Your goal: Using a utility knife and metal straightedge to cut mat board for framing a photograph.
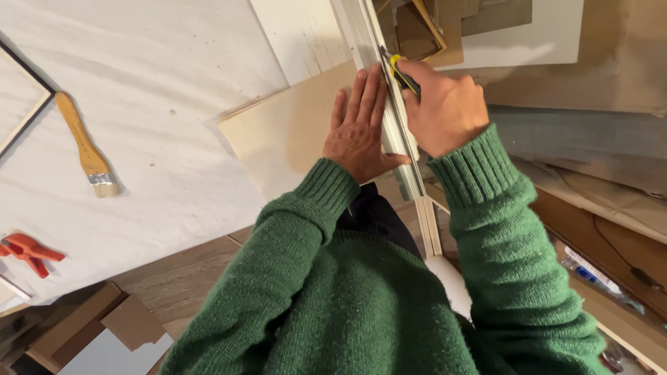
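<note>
My left hand (359,126) lies flat, fingers together, pressing a long metal straightedge (401,149) onto a thin beige board (285,135) at the table's edge. My right hand (445,104) is closed around a yellow and black utility knife (401,73), its blade against the right side of the straightedge near its far end. Both arms wear green knitted sleeves.
A wooden-handled paintbrush (87,147) lies on the white table cover (139,83) to the left. An orange clamp (28,251) sits at the left edge. Cardboard and board offcuts (445,28) lie on the floor ahead, with more cardboard pieces (104,333) at lower left.
</note>
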